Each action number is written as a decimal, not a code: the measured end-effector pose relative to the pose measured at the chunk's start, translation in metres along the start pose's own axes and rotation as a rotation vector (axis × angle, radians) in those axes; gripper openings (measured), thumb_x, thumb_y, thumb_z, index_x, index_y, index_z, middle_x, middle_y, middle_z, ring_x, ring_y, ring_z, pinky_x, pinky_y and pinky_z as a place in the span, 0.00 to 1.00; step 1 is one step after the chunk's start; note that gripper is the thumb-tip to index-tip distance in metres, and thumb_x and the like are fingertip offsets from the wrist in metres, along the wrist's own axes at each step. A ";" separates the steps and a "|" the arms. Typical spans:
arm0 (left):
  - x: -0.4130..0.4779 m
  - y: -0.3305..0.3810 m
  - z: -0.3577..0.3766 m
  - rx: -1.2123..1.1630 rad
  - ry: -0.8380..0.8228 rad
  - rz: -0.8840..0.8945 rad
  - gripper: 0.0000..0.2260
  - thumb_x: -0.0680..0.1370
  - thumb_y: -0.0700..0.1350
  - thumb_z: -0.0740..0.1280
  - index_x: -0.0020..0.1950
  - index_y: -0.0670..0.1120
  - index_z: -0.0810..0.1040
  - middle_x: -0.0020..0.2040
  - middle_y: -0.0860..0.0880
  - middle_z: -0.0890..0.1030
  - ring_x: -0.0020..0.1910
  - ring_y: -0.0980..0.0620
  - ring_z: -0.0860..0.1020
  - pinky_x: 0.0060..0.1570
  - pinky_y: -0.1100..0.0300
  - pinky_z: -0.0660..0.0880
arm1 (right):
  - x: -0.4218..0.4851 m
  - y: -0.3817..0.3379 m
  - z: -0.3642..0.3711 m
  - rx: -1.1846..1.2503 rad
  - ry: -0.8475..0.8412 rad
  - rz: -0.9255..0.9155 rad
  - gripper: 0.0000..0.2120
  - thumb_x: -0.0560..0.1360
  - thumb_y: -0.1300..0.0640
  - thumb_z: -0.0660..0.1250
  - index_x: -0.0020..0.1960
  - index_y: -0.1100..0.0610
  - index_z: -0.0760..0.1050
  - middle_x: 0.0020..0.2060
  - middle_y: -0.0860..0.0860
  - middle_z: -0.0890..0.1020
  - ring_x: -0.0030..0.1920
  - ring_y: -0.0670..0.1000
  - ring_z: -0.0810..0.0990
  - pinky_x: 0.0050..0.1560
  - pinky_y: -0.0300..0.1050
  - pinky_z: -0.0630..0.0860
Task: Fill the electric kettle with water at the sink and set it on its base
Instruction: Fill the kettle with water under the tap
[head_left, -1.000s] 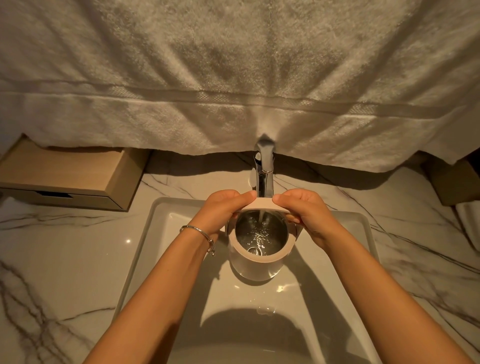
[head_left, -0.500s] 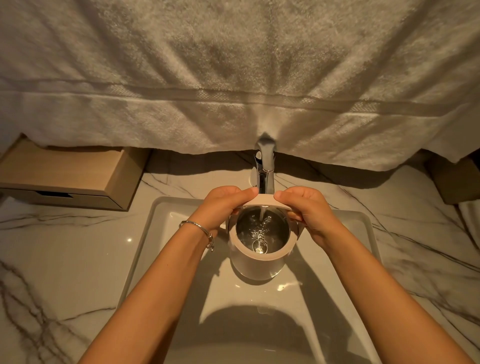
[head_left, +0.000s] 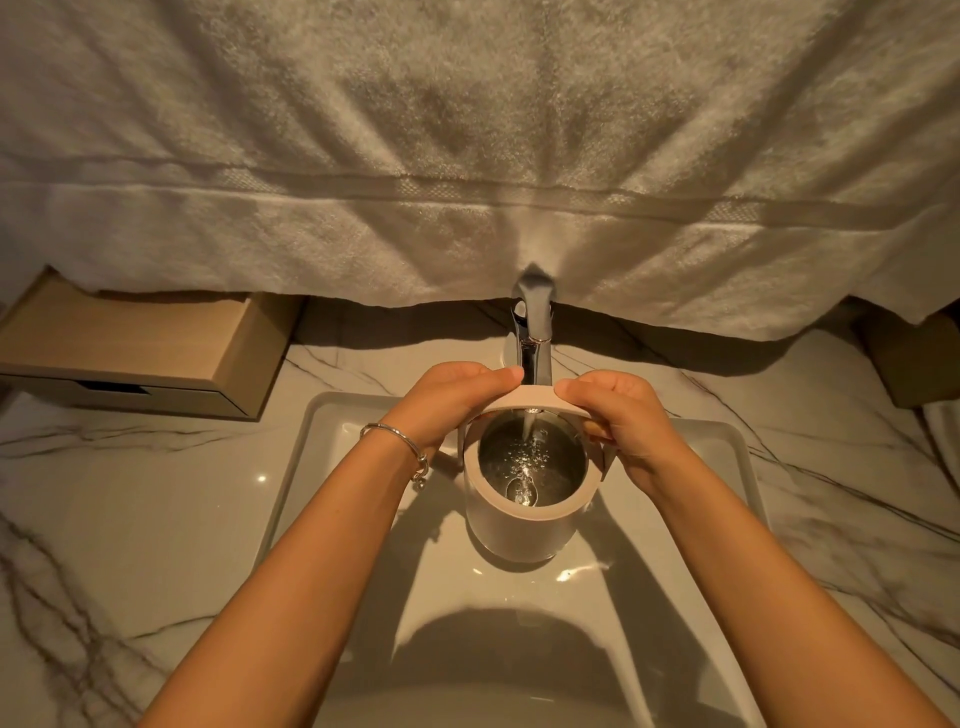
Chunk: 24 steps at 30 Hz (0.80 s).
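Both hands are curled and grasping. The left hand (head_left: 452, 400), a bracelet (head_left: 395, 436) on its wrist, and the right hand (head_left: 623, 421) each pinch an end of the pale band (head_left: 540, 397) arching over the kettle (head_left: 514, 530). The kettle hangs open-mouthed directly below the faucet (head_left: 535, 332), over the sink (head_left: 332, 431), and a water stream (head_left: 527, 428) falls into it. Compared with half a second ago, the grip and the kettle's place under the faucet are unchanged; water keeps running.
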<state>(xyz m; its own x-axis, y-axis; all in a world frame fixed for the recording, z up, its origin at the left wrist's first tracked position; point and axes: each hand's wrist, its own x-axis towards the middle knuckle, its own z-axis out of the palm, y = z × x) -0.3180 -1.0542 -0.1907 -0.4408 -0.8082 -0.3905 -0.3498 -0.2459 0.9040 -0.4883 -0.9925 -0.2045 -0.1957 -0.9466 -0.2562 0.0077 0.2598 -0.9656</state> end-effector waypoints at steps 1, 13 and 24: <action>0.001 0.002 0.000 -0.002 0.009 0.008 0.15 0.72 0.56 0.67 0.31 0.47 0.75 0.31 0.51 0.75 0.34 0.53 0.73 0.41 0.59 0.71 | 0.000 0.000 0.000 0.003 -0.003 0.000 0.11 0.70 0.57 0.69 0.29 0.57 0.78 0.19 0.44 0.76 0.24 0.42 0.76 0.28 0.31 0.73; 0.019 0.039 0.003 0.059 0.037 0.158 0.11 0.72 0.55 0.67 0.35 0.49 0.79 0.25 0.58 0.79 0.25 0.67 0.75 0.26 0.75 0.68 | 0.000 -0.003 0.000 0.016 -0.014 0.004 0.13 0.70 0.57 0.68 0.27 0.54 0.77 0.18 0.43 0.75 0.22 0.40 0.74 0.27 0.31 0.72; 0.023 0.037 0.004 0.026 0.009 0.126 0.10 0.72 0.52 0.68 0.34 0.48 0.79 0.25 0.57 0.76 0.23 0.63 0.71 0.29 0.71 0.68 | -0.001 -0.003 0.001 0.008 0.001 0.015 0.18 0.71 0.57 0.67 0.23 0.51 0.77 0.16 0.43 0.74 0.21 0.40 0.73 0.30 0.35 0.70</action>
<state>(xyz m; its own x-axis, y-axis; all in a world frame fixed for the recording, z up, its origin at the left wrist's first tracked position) -0.3441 -1.0798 -0.1671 -0.4750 -0.8370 -0.2719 -0.3134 -0.1278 0.9410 -0.4868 -0.9921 -0.2014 -0.1963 -0.9424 -0.2708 0.0182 0.2727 -0.9619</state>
